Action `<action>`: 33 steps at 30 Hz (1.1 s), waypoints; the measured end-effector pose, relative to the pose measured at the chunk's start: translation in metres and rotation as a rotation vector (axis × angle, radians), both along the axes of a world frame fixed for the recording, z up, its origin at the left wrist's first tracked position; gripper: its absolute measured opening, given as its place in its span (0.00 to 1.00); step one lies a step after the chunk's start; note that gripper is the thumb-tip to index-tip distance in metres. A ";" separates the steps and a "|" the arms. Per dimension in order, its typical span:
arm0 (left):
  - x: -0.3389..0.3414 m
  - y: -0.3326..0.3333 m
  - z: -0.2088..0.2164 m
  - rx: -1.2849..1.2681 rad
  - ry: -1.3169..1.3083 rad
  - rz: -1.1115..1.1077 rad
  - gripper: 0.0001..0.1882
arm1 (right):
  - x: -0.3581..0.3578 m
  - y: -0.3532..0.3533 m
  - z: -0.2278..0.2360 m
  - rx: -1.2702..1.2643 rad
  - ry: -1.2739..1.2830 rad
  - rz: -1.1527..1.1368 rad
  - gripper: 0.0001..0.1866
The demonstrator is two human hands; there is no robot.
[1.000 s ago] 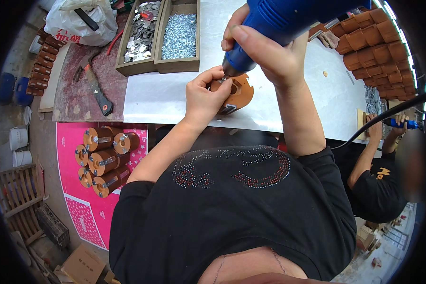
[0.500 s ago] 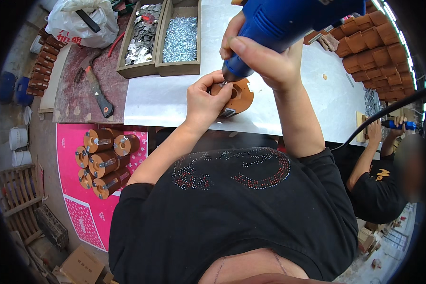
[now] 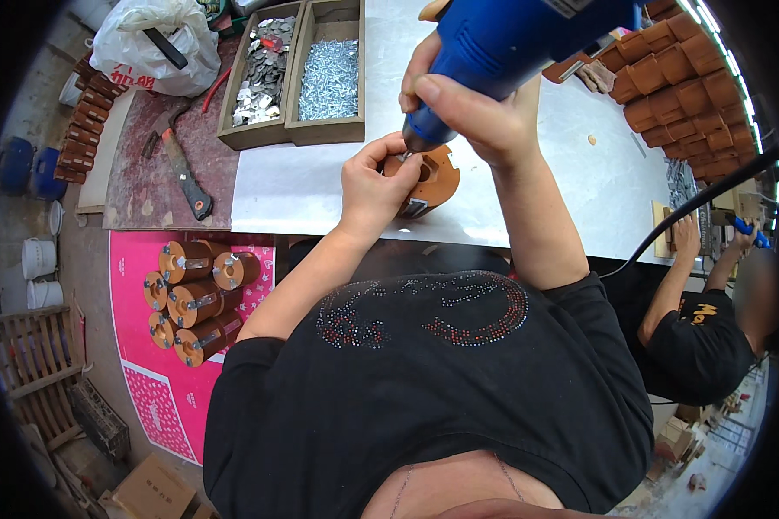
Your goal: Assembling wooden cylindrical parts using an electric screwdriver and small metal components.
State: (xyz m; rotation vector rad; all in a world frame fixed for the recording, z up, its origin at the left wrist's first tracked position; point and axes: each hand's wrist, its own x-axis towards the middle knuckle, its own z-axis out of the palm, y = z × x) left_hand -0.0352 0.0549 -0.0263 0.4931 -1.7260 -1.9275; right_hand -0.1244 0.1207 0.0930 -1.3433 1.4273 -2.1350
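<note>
My right hand is wrapped round a blue power drill, its dark nose pointing down at the near end of the work. Below that nose stands a brown round block with a hole in its top and a metal strip on its side. At the block's left rim, my left hand has thumb and forefinger pinched together right under the drill's nose. A small glint of metal shows between these fingertips; its exact shape is hidden.
Two wooden boxes hold metal plates and screws. A hammer and a white bag lie left. Finished-looking brown cylinders stand on a pink sheet. A black cable runs right, near a co-worker.
The whole view has shifted slightly. My hands, the drill and the block keep nearly the same places relative to each other. On the right, the co-worker's blue tool has tilted.
</note>
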 end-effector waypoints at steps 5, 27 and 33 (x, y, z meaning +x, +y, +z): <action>0.001 0.001 0.006 0.014 -0.012 -0.014 0.10 | -0.002 0.000 0.010 0.110 0.153 0.045 0.20; 0.002 -0.006 0.002 -0.077 -0.040 -0.030 0.10 | -0.001 0.010 0.005 -0.003 0.074 -0.018 0.23; 0.003 -0.016 0.003 -0.156 0.094 -0.061 0.08 | -0.044 0.048 -0.028 -0.307 -0.565 -0.091 0.18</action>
